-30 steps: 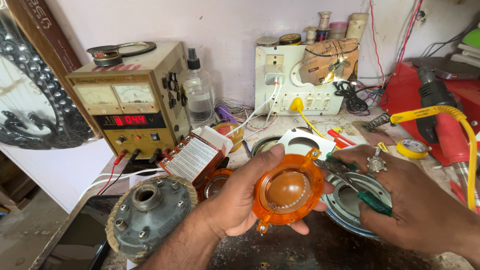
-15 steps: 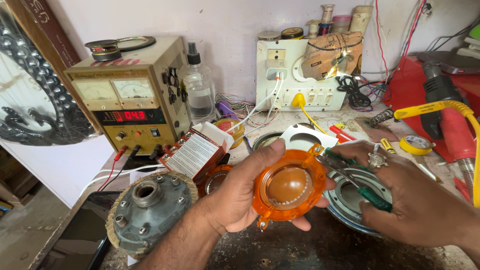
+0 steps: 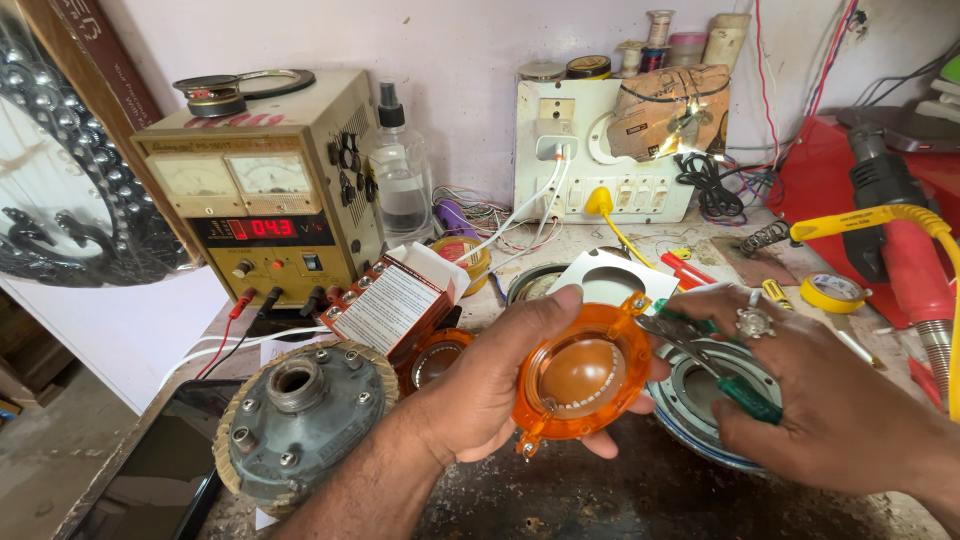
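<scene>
Ref. landmark: power supply unit (image 3: 262, 195), rear-left of bench. Grey driver housing (image 3: 300, 425) sits directly in front of it. Right of housing, left hand (image 3: 480, 385) cups 1 orange diaphragm (image 3: 583, 377), fingers curled under its rim. Right hand (image 3: 830, 405), further right, grips green-handled pliers (image 3: 715, 362); tips touch diaphragm's edge.

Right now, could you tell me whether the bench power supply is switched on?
On: the power supply shows lit red digits on its front display.
</scene>
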`<state>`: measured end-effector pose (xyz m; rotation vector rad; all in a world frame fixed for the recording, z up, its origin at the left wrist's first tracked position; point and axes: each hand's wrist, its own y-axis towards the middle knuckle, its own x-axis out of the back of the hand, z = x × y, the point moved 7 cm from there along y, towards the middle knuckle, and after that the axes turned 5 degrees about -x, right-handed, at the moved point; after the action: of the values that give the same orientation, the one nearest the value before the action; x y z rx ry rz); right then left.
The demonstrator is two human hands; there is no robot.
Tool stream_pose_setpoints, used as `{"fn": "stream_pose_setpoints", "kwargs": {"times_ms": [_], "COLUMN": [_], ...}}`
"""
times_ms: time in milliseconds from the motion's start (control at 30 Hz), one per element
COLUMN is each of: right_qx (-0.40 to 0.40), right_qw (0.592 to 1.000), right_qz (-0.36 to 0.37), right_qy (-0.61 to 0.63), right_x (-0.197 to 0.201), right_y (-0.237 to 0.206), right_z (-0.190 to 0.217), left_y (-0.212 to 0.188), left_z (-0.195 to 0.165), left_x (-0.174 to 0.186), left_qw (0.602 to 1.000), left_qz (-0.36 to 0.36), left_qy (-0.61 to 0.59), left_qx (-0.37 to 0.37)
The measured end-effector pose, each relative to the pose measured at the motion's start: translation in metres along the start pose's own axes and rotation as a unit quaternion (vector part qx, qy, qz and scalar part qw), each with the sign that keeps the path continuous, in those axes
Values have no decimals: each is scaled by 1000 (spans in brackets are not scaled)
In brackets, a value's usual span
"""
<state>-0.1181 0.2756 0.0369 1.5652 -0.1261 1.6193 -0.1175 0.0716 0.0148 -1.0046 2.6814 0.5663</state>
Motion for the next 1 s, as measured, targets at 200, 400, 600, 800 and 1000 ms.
{"fn": "stream_pose_setpoints", "kwargs": {"times_ms": [200,400,600,800,1000], "right_qx": [-27,-151,-283,-179,-264], "right_qw": [997,987,959,983,964], "right_qz": [19,-11,-11,-43,-5], "right_qy": [66,53,-7,-1,8], "right_x": [-6,-9,-14,-7,-12], "right_y": [1,2,-2,9,8], "right_z": [3,1,-9,5,3], "left_y": [1,0,1,1,1], "left_z": [0,-3,-3,1,6], "left_x": [3,3,4,6,9], "left_qw": [1000,999,998,999,999], "left_qz": [-2,-5,-6,-11,-22], "left_qy": [14,48,65,49,23], "left_qx": [-5,-16,-9,-5,16]}}
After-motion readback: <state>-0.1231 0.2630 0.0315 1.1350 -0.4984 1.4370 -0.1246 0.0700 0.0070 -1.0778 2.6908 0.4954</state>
